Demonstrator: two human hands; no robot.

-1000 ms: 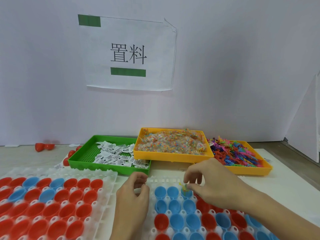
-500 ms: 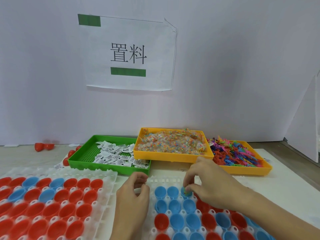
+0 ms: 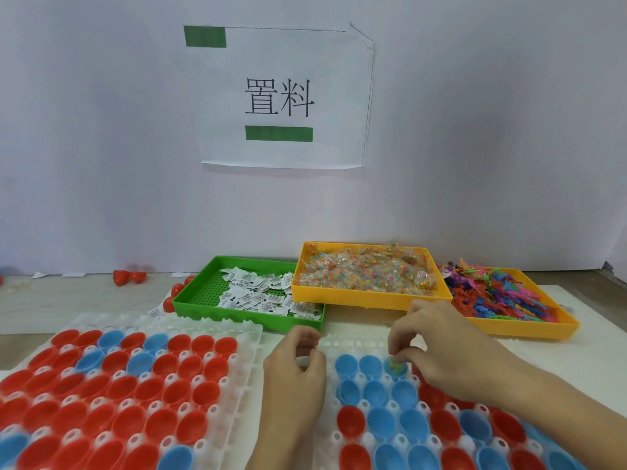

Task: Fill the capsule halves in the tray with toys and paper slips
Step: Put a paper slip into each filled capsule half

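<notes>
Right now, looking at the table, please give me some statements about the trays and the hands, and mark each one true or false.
1. The green tray holds small printed paper slips. True.
2. The right hand is reaching into the yellow tray of colourful plastic toys. False: its fingers are at a blue capsule half in the top row of the right white capsule tray.
3. That blue capsule half has a small multicoloured item in it. True.
4. The left white capsule tray holds only blue halves. False: most are red, a few blue.
5. The left hand rests between the two capsule trays, fingers curled. True.
</notes>
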